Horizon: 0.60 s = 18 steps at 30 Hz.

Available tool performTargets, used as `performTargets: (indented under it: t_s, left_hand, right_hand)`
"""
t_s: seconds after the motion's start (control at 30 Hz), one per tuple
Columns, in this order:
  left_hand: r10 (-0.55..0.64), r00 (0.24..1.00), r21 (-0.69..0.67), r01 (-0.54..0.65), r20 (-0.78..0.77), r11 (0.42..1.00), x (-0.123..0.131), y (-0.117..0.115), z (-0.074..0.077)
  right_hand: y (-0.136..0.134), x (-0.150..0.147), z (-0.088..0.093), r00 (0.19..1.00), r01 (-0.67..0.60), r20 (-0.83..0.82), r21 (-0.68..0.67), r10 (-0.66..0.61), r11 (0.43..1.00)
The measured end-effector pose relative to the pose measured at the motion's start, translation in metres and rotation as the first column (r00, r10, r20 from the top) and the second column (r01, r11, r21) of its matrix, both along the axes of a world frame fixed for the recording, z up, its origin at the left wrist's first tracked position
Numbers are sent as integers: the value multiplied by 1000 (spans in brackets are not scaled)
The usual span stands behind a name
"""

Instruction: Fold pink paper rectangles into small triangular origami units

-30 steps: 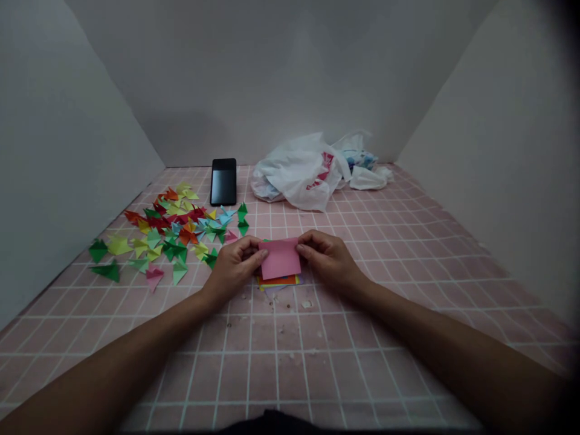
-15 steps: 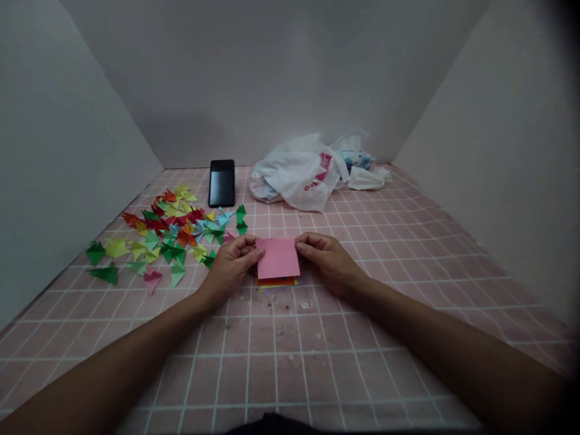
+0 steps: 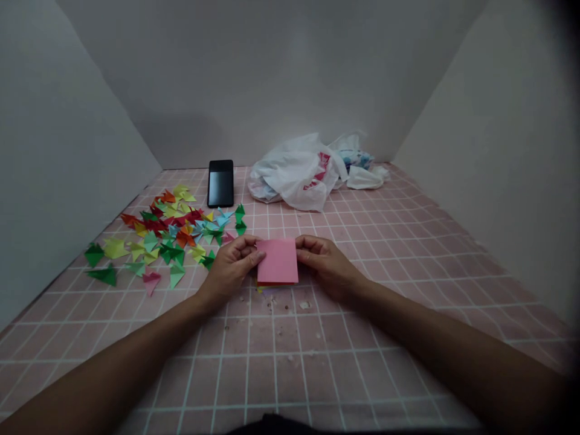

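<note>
A pink square sheet of paper point(image 3: 277, 261) lies flat over a small stack of coloured sheets, of which only a red-orange edge point(image 3: 277, 283) shows below it. My left hand point(image 3: 232, 267) pinches the sheet's left edge with thumb and fingers closed. My right hand point(image 3: 324, 260) grips its right edge the same way. Both forearms reach in from the bottom corners over the pink tiled surface point(image 3: 294, 356).
Several folded paper triangles point(image 3: 167, 232) in many colours are scattered at the left. A black phone point(image 3: 220, 182) lies at the back, beside a crumpled white plastic bag point(image 3: 301, 172). Small crumbs point(image 3: 290, 308) dot the tiles near me. White walls close in on three sides.
The pink sheet, lifted and tilted a second ago, has come down flat and square over the coloured stack, hiding most of it. Both hands stayed at its edges.
</note>
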<state>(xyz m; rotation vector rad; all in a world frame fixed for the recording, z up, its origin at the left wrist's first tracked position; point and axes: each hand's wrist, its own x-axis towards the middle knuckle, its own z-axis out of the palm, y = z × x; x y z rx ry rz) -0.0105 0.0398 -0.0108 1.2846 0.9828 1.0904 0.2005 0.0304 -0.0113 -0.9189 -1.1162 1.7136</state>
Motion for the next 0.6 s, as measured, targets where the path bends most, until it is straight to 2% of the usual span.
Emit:
performTargets:
  t_s: [0.13, 0.27, 0.43, 0.6]
  left_hand:
    - [-15, 988, 97, 30, -151, 995, -1, -4, 6]
    - [37, 971, 182, 6, -237, 983, -1, -5, 6]
    - [86, 961, 280, -10, -262, 960, -3, -5, 3]
    - [300, 915, 433, -163, -269, 887, -8, -6, 3]
  right_hand:
    - [-4, -2, 2, 1000, 5, 28, -21, -4, 1000]
    - [-6, -3, 6, 994, 70, 85, 26, -72, 997]
    - [-2, 0, 4, 948, 224, 192, 162, -254, 961]
    - [14, 12, -2, 877, 415, 161, 222, -453, 882]
